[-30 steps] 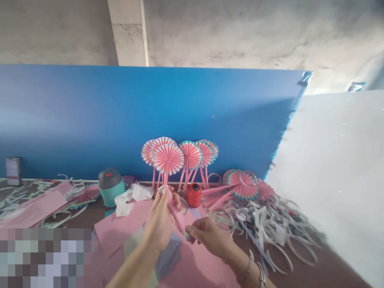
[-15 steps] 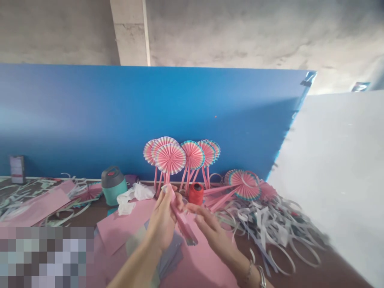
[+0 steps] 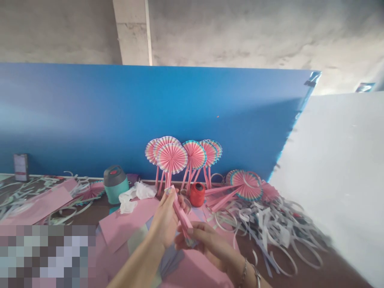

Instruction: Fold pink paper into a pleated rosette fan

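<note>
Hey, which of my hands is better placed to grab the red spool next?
Probably your right hand: the spool stands just ahead of it. Both hold the folded pink paper, but your left hand grips its far end and could likely steady it alone.

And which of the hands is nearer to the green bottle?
Left. The left hand is to the right of the bottle and lower in the picture; the right hand is farther right and lower still, on the folded pink paper.
</note>
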Motion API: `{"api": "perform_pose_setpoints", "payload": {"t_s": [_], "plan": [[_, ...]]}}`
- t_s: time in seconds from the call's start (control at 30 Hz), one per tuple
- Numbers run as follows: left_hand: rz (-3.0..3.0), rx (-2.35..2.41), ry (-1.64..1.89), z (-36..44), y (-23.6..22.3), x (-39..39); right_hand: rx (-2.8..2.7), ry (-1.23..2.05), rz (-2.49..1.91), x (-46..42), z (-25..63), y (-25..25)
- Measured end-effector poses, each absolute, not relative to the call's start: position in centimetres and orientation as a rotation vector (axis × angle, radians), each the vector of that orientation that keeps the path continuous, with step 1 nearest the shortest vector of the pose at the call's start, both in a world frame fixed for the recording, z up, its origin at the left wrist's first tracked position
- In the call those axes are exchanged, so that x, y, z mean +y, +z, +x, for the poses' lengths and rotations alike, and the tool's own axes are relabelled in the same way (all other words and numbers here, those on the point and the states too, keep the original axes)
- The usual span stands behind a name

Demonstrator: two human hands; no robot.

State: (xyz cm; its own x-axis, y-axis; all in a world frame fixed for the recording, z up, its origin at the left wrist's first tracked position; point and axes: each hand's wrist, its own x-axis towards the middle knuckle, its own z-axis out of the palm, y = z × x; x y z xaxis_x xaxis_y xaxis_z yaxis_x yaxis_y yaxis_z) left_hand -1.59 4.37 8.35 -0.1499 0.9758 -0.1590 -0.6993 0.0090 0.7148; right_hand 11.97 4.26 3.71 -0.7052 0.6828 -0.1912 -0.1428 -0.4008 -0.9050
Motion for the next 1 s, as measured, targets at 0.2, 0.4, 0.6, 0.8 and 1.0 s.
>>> {"api": "perform_pose_setpoints", "payload": {"t_s": [0.2, 0.4, 0.6, 0.8, 1.0], "plan": [[0.452, 0.887, 1.583, -1.5, 7.8, 4.6, -1.535, 1.815, -1.027, 4.0, 11.7, 4.0], [0.481, 0.877, 1.490, -1.8, 8.4, 4.3, -1.255, 2.131, -0.793, 4.5, 12.0, 3.3], [0.632, 0.880, 1.312, -2.0, 7.6, 4.0, -1.145, 2.238, -0.577, 5.0, 12.4, 2.5], [0.623, 0.876, 1.341, -2.0, 7.3, 4.3, -1.274, 2.123, -0.704, 5.0, 12.4, 3.2], [0.551, 0.809, 1.467, -1.8, 7.7, 4.6, -1.552, 1.218, -0.969, 5.1, 12.5, 3.6]]}}
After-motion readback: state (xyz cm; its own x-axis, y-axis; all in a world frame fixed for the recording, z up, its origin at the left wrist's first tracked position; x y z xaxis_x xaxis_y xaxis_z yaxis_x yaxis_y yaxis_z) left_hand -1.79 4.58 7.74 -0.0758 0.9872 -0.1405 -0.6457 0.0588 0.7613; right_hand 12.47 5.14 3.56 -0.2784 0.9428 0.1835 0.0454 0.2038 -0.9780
